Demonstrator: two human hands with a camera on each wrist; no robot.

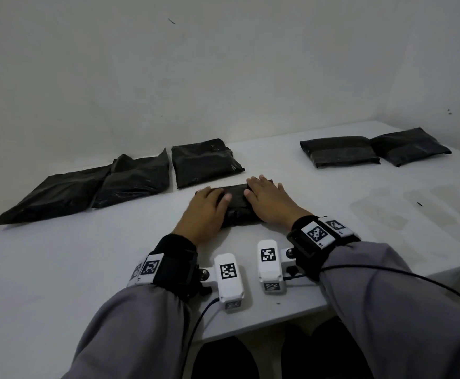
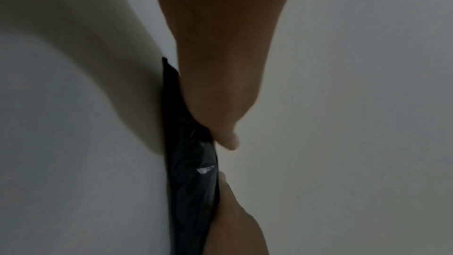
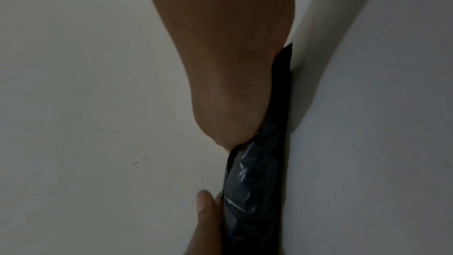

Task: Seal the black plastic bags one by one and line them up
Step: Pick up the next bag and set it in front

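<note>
Both palms flat (fingers straight) | left hand (image 1: 203, 212), right hand (image 1: 268, 199) press black bag (image 1: 235, 203)

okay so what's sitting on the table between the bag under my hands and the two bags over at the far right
Nothing: in the head view, only bare white table lies between the bag under your hands and the two far-right bags.
</note>
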